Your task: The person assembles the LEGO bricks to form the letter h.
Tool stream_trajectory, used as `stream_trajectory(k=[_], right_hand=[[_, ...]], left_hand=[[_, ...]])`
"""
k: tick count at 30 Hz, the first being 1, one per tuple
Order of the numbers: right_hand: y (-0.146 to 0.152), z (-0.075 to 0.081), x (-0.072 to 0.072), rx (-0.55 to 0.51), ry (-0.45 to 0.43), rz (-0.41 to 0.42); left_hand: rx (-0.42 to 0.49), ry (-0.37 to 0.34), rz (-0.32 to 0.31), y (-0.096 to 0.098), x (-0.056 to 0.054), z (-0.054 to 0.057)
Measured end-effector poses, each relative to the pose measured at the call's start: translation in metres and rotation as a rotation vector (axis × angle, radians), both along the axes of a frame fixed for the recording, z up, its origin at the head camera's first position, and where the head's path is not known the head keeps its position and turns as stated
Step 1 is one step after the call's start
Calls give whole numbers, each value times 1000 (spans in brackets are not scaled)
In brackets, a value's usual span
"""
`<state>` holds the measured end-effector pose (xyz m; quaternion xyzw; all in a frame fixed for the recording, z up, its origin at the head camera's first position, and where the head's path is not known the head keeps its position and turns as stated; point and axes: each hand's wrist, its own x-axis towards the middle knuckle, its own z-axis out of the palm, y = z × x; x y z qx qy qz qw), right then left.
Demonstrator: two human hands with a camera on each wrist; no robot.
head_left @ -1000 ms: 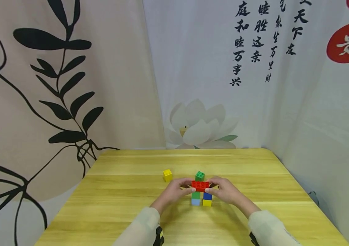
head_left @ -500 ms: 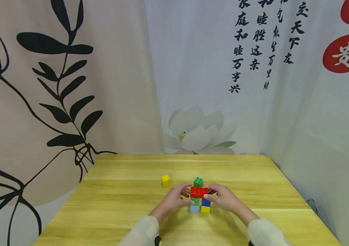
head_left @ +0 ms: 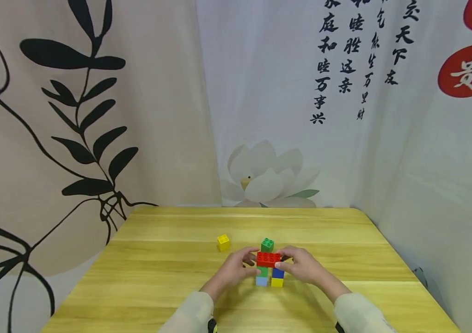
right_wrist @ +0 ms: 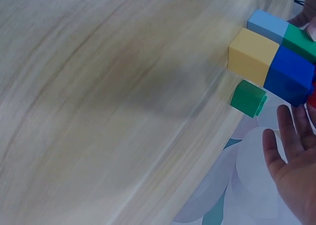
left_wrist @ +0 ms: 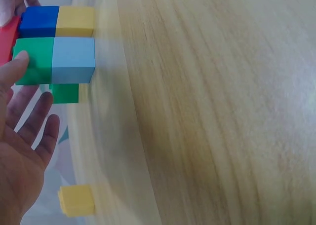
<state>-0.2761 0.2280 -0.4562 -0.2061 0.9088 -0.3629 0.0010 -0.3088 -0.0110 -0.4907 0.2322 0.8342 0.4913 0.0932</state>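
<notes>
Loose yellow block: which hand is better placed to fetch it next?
Left, probably: the loose yellow block lies nearer the left hand; the right hand, thumb on the red brick, would reach across.

There are two hands [head_left: 231, 269] [head_left: 304, 267], two green blocks [head_left: 267, 245] [head_left: 263, 272], two yellow blocks [head_left: 223, 243] [head_left: 277, 282], two blue blocks [head_left: 278, 273] [head_left: 261, 281], one red block [head_left: 268, 259].

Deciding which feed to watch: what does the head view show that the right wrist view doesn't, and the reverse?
Only the head view: the loose yellow block and the red disc with white writing.
Only the right wrist view: the palm side of the right hand.
Both: the red brick, blue block, lower yellow block, stacked green block, light blue block, rear green block, left hand and right hand.
</notes>
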Motion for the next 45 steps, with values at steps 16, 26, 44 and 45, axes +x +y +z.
stream_trajectory(k=[16, 26, 44, 45], right_hand=[[3, 5, -3, 16, 5, -28], [3, -3, 0, -23, -15, -64], [6, -17, 2, -110, -57, -106], [6, -17, 1, -104, -42, -104]], left_hand=[[17, 69, -52, -1, -3, 15], [-15, 66, -67, 0, -3, 14], [-60, 48, -62, -2, -1, 14], [-60, 46, -62, -2, -1, 14]])
